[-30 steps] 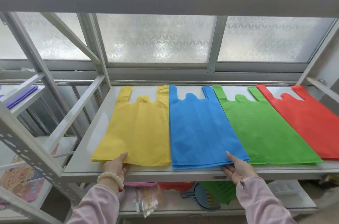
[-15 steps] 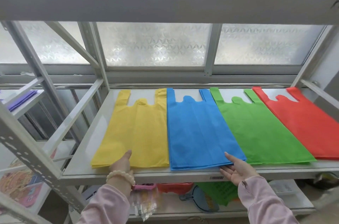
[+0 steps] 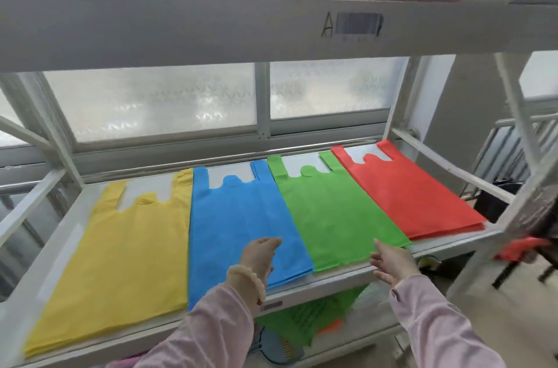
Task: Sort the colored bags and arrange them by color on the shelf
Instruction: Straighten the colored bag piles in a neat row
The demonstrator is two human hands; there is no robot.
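Four sorted stacks line the shelf [image 3: 65, 235]: yellow bags [image 3: 120, 247], blue bags [image 3: 235, 216], green bags [image 3: 332, 210], red bags [image 3: 407, 186]. Left hand [image 3: 259, 253] over blue, right hand [image 3: 392, 262] at green's corner, fingers relaxed, holding nothing. Seemingly only straightening remains.

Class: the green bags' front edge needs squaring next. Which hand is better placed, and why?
Right. The right hand sits open at the front edge of the flat green fabric bag stack; the left hand is over the blue fabric bag stack.
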